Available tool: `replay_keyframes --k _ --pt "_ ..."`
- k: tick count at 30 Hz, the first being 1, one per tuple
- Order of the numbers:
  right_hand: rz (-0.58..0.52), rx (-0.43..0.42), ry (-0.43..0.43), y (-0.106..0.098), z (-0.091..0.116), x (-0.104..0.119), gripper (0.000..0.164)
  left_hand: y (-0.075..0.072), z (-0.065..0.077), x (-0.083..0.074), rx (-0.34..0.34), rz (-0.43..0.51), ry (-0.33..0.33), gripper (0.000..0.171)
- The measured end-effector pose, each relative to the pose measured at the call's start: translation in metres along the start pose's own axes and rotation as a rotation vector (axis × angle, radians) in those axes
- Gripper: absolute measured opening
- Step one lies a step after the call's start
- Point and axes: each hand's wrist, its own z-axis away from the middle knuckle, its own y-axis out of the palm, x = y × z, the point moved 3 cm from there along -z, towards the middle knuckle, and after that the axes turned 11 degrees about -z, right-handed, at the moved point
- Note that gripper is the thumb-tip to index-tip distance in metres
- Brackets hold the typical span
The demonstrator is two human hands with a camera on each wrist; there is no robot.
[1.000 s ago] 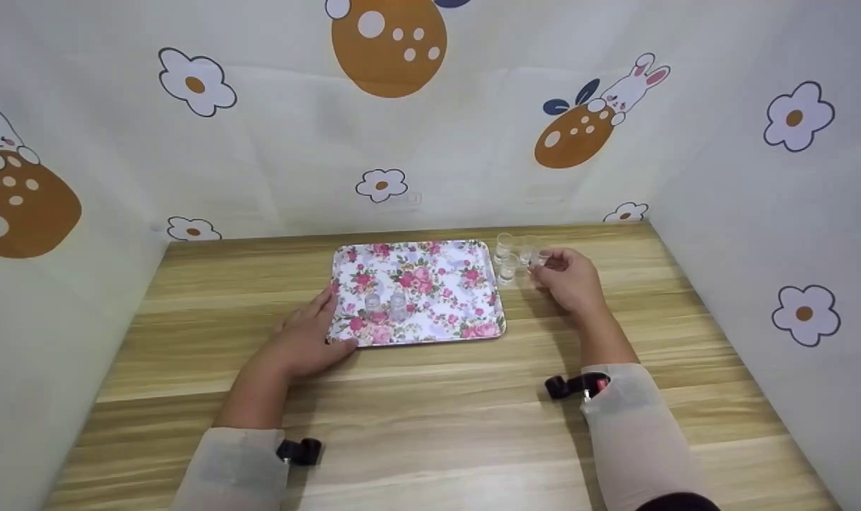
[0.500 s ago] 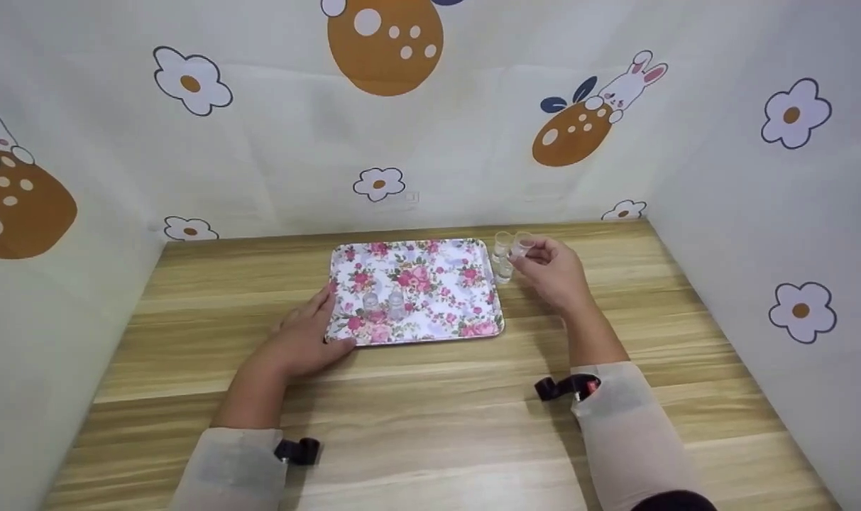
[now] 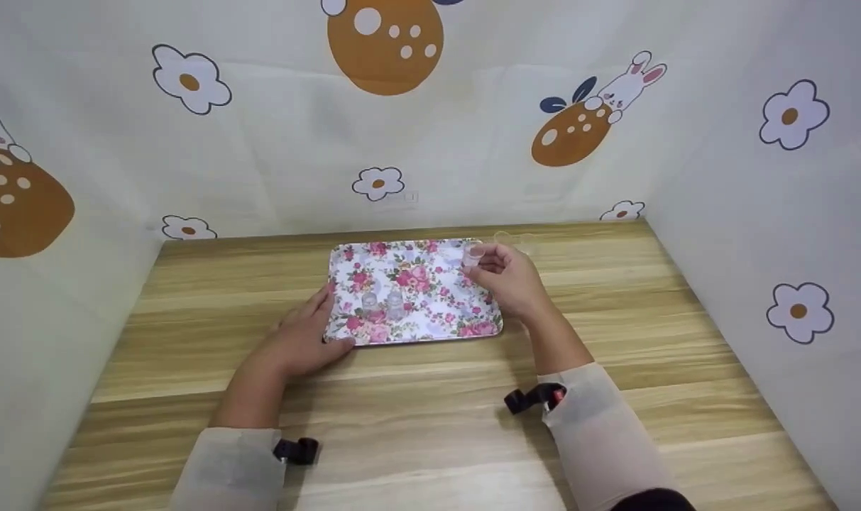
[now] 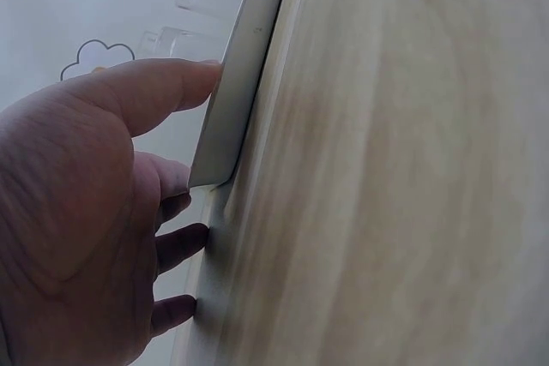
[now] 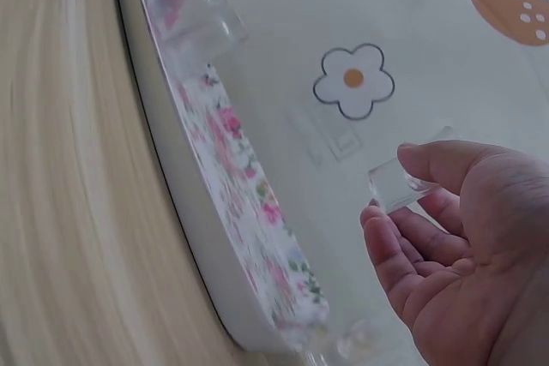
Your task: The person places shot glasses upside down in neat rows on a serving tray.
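Observation:
A white tray (image 3: 441, 325) with a pink rose print lies on the wooden table. My left hand (image 3: 302, 344) rests at its front left corner, thumb against the near edge (image 4: 232, 100) and fingers along the left side. Over the tray's back right part, my right hand (image 3: 515, 284) pinches a small clear shot glass (image 3: 470, 257) between thumb and fingers. The right wrist view shows that held glass (image 5: 396, 186) tilted, above the tray surface. Two more clear glasses (image 3: 370, 304) stand side by side on the tray's front left area.
Beyond the right hand, rims of further clear glasses (image 3: 503, 238) show beside the tray's back right corner, mostly hidden. A printed cloth wall (image 3: 288, 156) closes off the table's back, and another (image 3: 728, 213) runs along the right side.
My right hand has picked up a glass from the group at the right and carried it left over the tray. The left hand stays at the tray's corner.

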Motion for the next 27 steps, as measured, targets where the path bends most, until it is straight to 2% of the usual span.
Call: replay_keyframes --k 3,13,27 --pt "-0.03 0.028 -0.009 0.014 0.001 0.002 0.031 0.0 0.0 0.0 -0.003 0.004 0.0 0.103" --pt "-0.018 0.122 -0.022 0.049 0.004 0.007 0.031 0.001 0.0 0.0 -0.004 -0.006 -0.001 0.102" --pt "0.027 0.14 -0.086 0.058 0.007 0.003 0.036 -0.001 0.0 0.0 -0.002 -0.013 -0.005 0.102"
